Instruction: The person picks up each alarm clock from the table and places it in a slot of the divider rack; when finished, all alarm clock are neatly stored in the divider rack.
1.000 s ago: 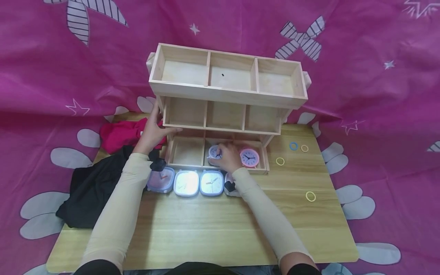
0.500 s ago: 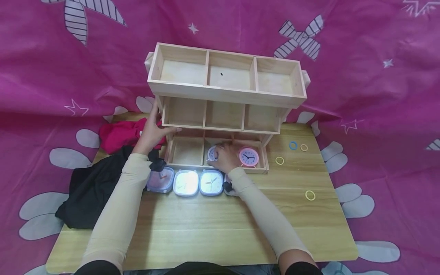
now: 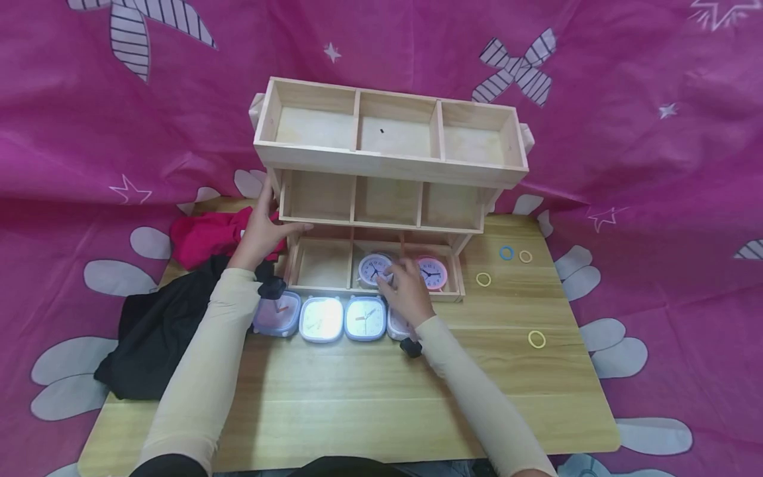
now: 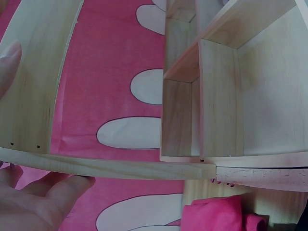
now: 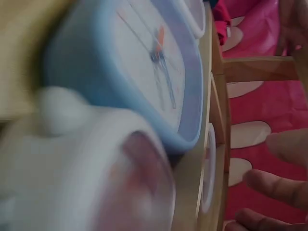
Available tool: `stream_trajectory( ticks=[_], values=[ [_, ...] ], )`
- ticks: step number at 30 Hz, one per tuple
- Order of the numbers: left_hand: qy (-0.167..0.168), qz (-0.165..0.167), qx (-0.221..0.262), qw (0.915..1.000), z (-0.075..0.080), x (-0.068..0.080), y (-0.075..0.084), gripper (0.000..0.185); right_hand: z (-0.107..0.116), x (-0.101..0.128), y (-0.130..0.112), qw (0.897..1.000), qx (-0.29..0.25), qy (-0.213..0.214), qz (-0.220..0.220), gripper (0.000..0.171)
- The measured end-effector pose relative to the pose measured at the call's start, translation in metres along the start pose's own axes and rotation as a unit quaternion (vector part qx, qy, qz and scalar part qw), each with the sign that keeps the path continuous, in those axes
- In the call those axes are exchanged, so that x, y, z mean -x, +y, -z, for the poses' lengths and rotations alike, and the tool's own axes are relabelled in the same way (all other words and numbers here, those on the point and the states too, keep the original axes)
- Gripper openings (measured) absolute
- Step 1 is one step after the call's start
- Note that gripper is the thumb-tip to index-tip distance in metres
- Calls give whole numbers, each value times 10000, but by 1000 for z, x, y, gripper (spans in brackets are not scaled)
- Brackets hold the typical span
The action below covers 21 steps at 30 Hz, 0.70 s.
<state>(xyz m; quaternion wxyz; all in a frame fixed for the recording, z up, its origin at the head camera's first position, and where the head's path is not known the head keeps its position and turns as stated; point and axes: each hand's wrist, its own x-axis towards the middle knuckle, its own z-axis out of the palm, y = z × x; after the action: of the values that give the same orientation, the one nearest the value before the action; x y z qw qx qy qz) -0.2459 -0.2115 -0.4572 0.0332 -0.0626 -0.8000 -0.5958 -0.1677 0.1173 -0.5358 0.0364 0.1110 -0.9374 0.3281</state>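
A three-tier wooden shelf (image 3: 387, 165) stands at the back of the table. My left hand (image 3: 262, 228) grips its left side, thumb on the middle tier's front edge; the left wrist view shows fingers (image 4: 43, 202) under a plank of the shelf (image 4: 216, 96). A pale round clock (image 3: 373, 268) stands upright in the bottom tier's middle compartment, and a pink round clock (image 3: 433, 273) in the right one. My right hand (image 3: 405, 288) hovers in front of them with relaxed fingers, fingertips close to the pale clock. The right wrist view shows a blue square clock (image 5: 144, 82) close up.
Several square clocks (image 3: 322, 318) lie in a row on the wooden table (image 3: 357, 397) before the shelf. A red cloth (image 3: 208, 235) and a black cloth (image 3: 155, 331) lie at the left. A blue ring (image 3: 506, 252) and yellow rings (image 3: 536, 339) lie at the right.
My right hand has let go of the pale round clock and drawn back toward me, leaving it upright in the middle compartment. The left hand has stayed on the shelf.
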Motion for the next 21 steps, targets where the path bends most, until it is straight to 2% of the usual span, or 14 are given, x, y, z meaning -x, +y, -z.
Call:
stream_trajectory(
  ticks=[4,7,10,16,18,21],
  values=[
    [-23,-24,77,10000,1,1,2,121,9,28,10,9994,-6,331,101,38],
    [-25,-42,66,10000,2,2,2,122,13,48,18,9986,144,414,304,45],
    [-10,-76,70,9999,1,1,1,122,15,66,25,9980,288,266,504,55],
    [-26,-75,89,9999,1,1,-1,121,8,93,39,9964,542,-417,492,77],
    [-12,-75,83,9999,1,1,-1,121,5,99,42,9958,592,-418,553,78],
    [5,-78,66,9999,1,2,-1,120,2,103,46,9948,677,-180,737,73]
  ],
)
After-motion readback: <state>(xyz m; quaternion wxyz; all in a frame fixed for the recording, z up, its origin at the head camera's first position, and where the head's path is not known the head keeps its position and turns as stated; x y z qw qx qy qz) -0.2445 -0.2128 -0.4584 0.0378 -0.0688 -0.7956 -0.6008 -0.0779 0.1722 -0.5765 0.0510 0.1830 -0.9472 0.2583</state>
